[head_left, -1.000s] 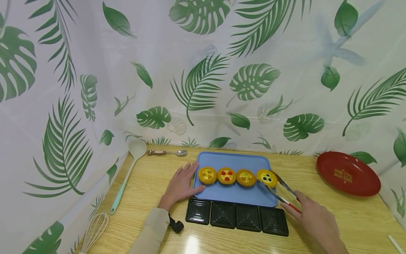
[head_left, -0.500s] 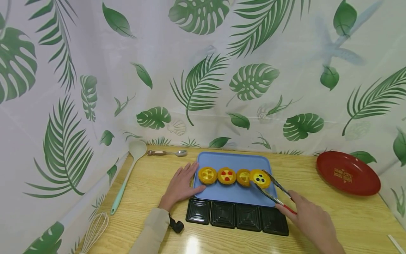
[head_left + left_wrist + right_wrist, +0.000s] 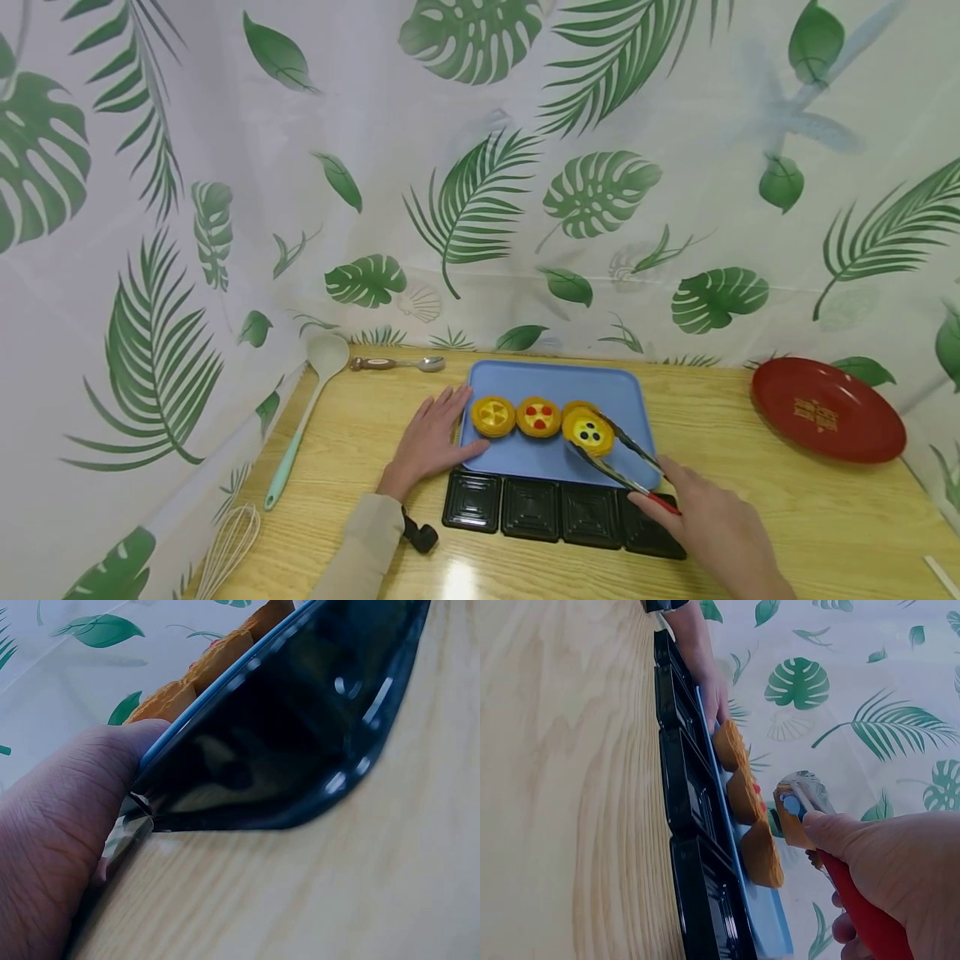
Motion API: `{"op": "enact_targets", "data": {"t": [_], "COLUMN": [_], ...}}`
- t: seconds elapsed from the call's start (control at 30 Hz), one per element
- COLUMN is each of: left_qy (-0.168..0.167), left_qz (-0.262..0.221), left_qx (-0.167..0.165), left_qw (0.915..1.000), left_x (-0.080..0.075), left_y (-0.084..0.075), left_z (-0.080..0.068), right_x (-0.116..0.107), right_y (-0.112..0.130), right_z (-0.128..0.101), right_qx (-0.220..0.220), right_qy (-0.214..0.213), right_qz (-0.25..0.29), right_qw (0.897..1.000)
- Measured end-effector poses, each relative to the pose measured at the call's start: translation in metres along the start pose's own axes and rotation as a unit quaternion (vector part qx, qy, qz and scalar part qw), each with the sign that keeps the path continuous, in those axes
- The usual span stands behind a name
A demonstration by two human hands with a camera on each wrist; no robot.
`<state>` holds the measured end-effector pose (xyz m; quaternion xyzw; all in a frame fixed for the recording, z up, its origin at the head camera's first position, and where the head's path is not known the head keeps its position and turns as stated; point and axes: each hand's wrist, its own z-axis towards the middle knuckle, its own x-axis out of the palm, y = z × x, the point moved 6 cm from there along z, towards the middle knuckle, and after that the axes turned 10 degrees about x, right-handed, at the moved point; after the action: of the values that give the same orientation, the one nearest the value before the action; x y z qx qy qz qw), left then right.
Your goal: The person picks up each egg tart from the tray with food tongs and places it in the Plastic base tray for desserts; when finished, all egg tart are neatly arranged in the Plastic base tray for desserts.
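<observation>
My left hand [image 3: 433, 442] rests at the left edge of the blue tray [image 3: 555, 379], fingers extended and thumb over its rim. With my right hand [image 3: 716, 517] I grip red-handled metal tongs [image 3: 611, 472]. Their tips hold a tart with dark blue berries [image 3: 588, 432]. In the right wrist view, this tart [image 3: 789, 829] is raised above the row of tarts. It partly covers a plain-topped tart [image 3: 579, 406] in the head view. Left of that stand a tart with red pieces [image 3: 538, 417] and another yellow-topped tart [image 3: 492, 416], both on the tray.
Several black square dishes [image 3: 530, 507] line the tray's front. A red oval plate [image 3: 828, 408] lies at the right. At the left are a strainer-like ladle with a mint handle [image 3: 288, 462], a small spoon [image 3: 390, 363] and a whisk [image 3: 228, 546]. A leaf-print sheet [image 3: 480, 200] hangs behind.
My right hand and the tongs have moved left, carrying the blueberry-topped tart from the row's right end to in front of the third tart. My left hand has stayed in place.
</observation>
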<state>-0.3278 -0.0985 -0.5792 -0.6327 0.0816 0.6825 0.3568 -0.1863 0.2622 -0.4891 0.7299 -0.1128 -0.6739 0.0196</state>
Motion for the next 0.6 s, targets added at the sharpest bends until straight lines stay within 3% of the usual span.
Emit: {"op": "enact_targets", "data": {"t": [0.2,0.6], "left_qy": [0.001,0.009], "left_qz": [-0.004,-0.003], "left_qx": [0.001,-0.006], "left_qw": [1.0000,0.9999], "left_x": [-0.002,-0.003], "left_y": [-0.002,-0.003], "left_z": [0.000,0.000], "right_x": [0.001,0.006], "right_y": [0.006,0.023], "right_z": [-0.001,-0.005], "right_qx": [0.008,-0.018], "right_qy": [0.006,0.002], "right_qz": [-0.002,-0.001], "right_qw": [1.000,1.000]}}
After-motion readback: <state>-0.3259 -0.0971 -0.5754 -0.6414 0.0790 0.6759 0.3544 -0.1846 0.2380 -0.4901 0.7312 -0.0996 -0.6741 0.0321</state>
